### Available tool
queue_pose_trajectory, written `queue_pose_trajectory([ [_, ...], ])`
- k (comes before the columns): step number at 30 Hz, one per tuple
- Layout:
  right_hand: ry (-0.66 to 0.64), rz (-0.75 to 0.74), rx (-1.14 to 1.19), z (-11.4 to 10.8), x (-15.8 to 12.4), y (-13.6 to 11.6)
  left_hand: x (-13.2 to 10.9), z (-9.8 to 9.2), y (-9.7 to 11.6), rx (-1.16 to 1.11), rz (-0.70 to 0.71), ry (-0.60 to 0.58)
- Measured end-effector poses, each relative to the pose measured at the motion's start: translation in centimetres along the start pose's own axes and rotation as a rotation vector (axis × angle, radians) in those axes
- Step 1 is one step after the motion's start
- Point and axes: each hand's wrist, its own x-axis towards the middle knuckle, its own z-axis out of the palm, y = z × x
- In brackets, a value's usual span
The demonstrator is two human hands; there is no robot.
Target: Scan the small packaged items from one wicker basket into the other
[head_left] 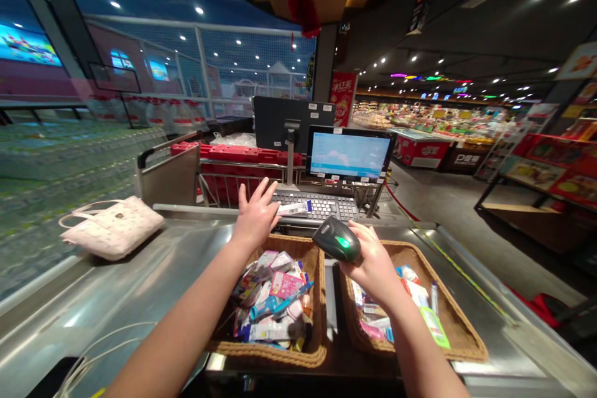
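Two bare hands are in use around the black keyboard with pale keys (342, 208), which serves as the landmark here. The right hand (375, 258), on the near side of the keyboard, is wrapped around a black handheld scanner with a glowing green light (336, 239); this grip keeps the lit top uppermost and the rounded head free of the fingers, probably so that nothing blocks it. The left hand (255, 214), at the keyboard's left end, has its fingers spread. A slim white packet with a blue end (295, 208) sticks out from beside that hand across the keyboard's left part, its printed length exposed; whether it is pinched or merely touched I cannot tell. Nearer the person than the keyboard, a brown wicker basket heaped with small colourful packets (270, 353) sits to the left, and a second brown wicker basket with fewer goods (459, 311) to the right, both seemingly set there for easy reach from either side. Just behind the keyboard, a black-framed lit screen (351, 154) faces the person, likely angled for reading. Well left of the keyboard, a pale patterned handbag (112, 227) lies on the shiny steel desk (181, 249), apparently kept out of the way.
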Motion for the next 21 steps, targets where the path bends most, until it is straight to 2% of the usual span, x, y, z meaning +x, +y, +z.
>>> queue_pose_trajectory([
  [6, -0.004, 0.027, -0.004, 0.2, -0.4, 0.1, -0.7, 0.3, 0.2, 0.036, 0.002, -0.047],
  [12, -0.038, 0.046, -0.009, 0.6, -0.8, 0.1, -2.2, 1.1, 0.1, 0.013, -0.063, -0.104],
  [21, -0.051, 0.008, 0.026, 1.6, -0.7, 0.0, -8.2, 3.4, -0.1, -0.019, -0.25, -0.263],
])
